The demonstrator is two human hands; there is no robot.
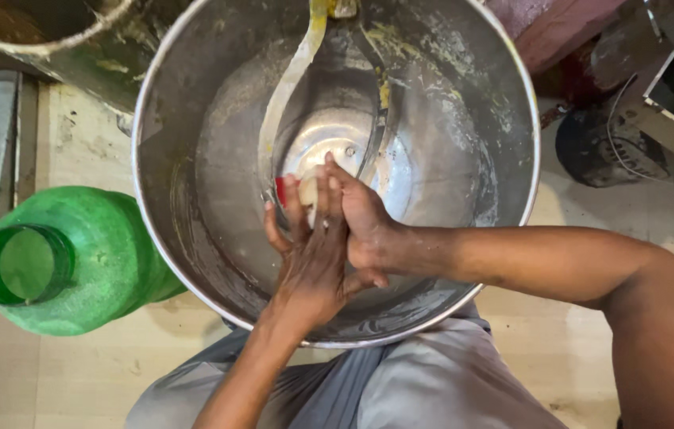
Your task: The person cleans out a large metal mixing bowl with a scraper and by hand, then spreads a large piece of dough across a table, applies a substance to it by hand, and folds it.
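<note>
A large steel mixing bowl (464, 95) fills the upper middle of the view, smeared with dried yellowish residue. A curved metal mixing blade (289, 79) hangs down inside it. Both my hands are inside the bowl, pressed together. My left hand (311, 262) and my right hand (361, 218) close around a small pale lump with a red piece (303, 191) beside the blade's lower end. What exactly the lump is cannot be made out.
A green plastic jug (75, 262) with an open mouth lies left of the bowl on a pale wooden floor (575, 349). Another metal vessel (51, 36) sits at top left. A dark motor with wires (611, 147) and a metal frame stand at right.
</note>
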